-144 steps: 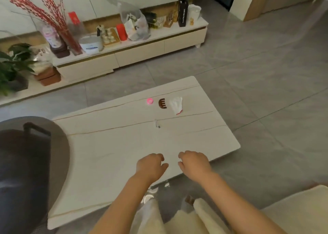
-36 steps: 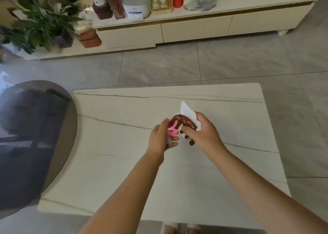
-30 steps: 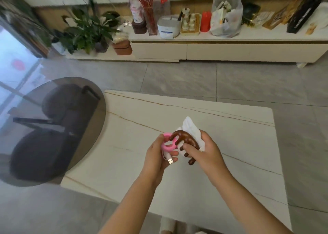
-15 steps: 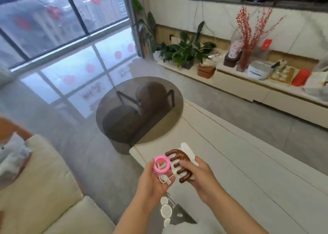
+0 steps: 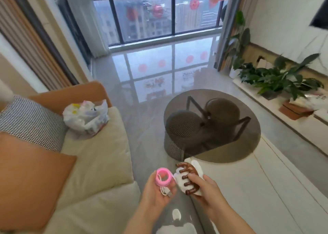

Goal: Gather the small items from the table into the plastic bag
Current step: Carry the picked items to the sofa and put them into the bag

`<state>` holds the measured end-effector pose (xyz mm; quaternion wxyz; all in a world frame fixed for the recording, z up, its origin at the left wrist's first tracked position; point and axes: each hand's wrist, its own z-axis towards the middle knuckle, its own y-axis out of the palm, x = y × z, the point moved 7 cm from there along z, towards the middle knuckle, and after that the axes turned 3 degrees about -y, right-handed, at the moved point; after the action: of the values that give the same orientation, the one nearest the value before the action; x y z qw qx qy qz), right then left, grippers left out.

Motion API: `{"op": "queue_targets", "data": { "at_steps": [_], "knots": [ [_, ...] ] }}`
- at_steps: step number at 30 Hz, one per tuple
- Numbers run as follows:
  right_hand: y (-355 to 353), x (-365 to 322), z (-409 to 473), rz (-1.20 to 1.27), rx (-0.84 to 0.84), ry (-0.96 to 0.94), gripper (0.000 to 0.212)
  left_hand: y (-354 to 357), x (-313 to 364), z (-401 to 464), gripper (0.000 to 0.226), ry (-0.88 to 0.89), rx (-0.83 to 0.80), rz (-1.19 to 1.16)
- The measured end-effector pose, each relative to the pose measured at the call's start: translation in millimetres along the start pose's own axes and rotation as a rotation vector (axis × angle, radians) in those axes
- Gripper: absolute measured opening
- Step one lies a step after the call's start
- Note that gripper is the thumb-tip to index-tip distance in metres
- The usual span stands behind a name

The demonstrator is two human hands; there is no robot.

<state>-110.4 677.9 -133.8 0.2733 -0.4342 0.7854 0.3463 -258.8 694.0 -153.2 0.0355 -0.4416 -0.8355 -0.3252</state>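
Carrying stage, looks like: left hand point(image 5: 156, 193) cups a pink hair tie point(image 5: 164, 178) plus a small white cable point(image 5: 164, 191), right hand point(image 5: 206, 191) grips the brown claw clip point(image 5: 188, 178) against a white packet point(image 5: 197, 166). Plastic bag point(image 5: 85, 116) sits on the sofa point(image 5: 99, 155), well apart, so next is probably walking over and finding its opening.

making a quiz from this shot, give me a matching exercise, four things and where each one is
Things:
1. pink ring
2. brown hair claw
3. plastic bag
4. orange cushion

Places:
A. on the sofa seat, by the checked cushion
B. in the left hand
C. near end of the sofa
D. in the right hand

Pairs: 1-B, 2-D, 3-A, 4-C
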Motion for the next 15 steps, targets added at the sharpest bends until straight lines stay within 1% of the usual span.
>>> {"op": "queue_targets", "data": {
  "at_steps": [3, 7, 11, 15],
  "knots": [
    [33.0, 0.7, 25.6, -0.057, -0.093, 0.045, 0.020, -18.1, 28.0, 6.8, 0.038, 0.029, 0.025, -0.081],
    [69.0, 1.2, 70.3, -0.100, -0.177, 0.144, 0.024, -29.5, 60.0, 19.1, 0.043, 0.064, 0.078, -0.178],
    [107.5, -12.9, 116.9, -0.159, -0.293, 0.194, 0.026, -22.1, 92.7, 28.6, 0.029, 0.127, 0.131, -0.311],
    [145.6, -34.1, 151.0, -0.214, -0.395, 0.220, 0.024, -19.1, 122.8, 43.1, 0.025, 0.211, 0.182, -0.404]
  ]
}}
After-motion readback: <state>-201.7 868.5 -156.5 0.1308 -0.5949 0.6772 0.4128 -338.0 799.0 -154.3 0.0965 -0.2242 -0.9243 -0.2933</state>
